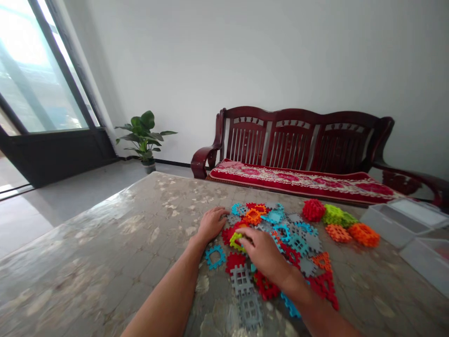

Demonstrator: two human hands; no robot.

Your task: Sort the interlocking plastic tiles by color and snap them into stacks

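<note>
My right hand [262,244] pinches a yellow-green interlocking plastic tile [235,241] at the left side of a loose heap of such tiles. My left hand [212,224] rests on the table at the heap's left edge, fingers stretched out, their tips beside a grey tile [232,219]. Just below it lies a blue square tile [215,257] with an open middle. Red, orange, blue and grey tiles overlap around my right hand, among them an orange tile [253,216] and a grey window-patterned tile [241,279]. My right forearm covers part of the heap.
Right of the heap sit a red assembled shape [313,210], yellow-green pieces [333,214] and orange pieces [364,234]. Clear plastic boxes [396,224] stand at the table's right. Behind the patterned table [115,262] are a wooden bench [287,140] and a potted plant [143,135].
</note>
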